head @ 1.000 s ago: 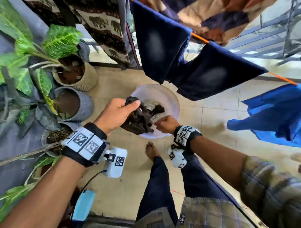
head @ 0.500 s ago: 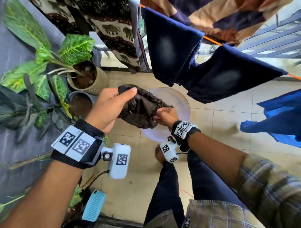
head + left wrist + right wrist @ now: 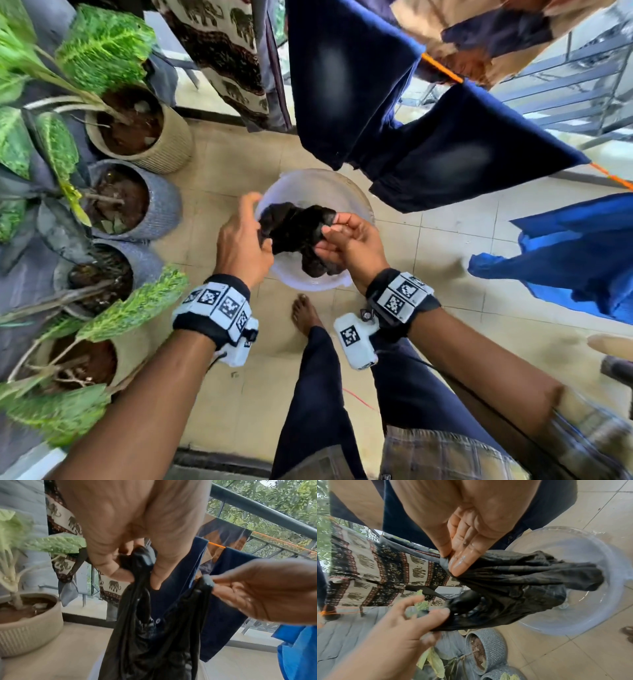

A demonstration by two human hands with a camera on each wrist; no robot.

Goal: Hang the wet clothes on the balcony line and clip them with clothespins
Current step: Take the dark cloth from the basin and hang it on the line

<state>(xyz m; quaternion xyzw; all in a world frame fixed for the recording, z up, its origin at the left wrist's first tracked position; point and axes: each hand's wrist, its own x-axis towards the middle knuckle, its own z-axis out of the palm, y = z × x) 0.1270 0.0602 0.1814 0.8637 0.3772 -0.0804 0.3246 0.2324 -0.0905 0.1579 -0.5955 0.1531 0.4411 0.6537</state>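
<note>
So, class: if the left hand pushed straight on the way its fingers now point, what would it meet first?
The left hand points forward and down while pinching the black garment. Straight on, it would likely meet the white basin below first, though depth is unclear.

So the basin [image 3: 359,202] sits on the floor [image 3: 222,171] right in front of the person's foot [image 3: 303,313], with the garment [image 3: 298,228] held over it between the left hand [image 3: 241,245] and right hand [image 3: 352,240]. Potted plants [image 3: 137,130] line the left side. The clothesline [image 3: 442,70] runs behind and to the right, with jeans [image 3: 411,130] draped over it above the basin.
</note>
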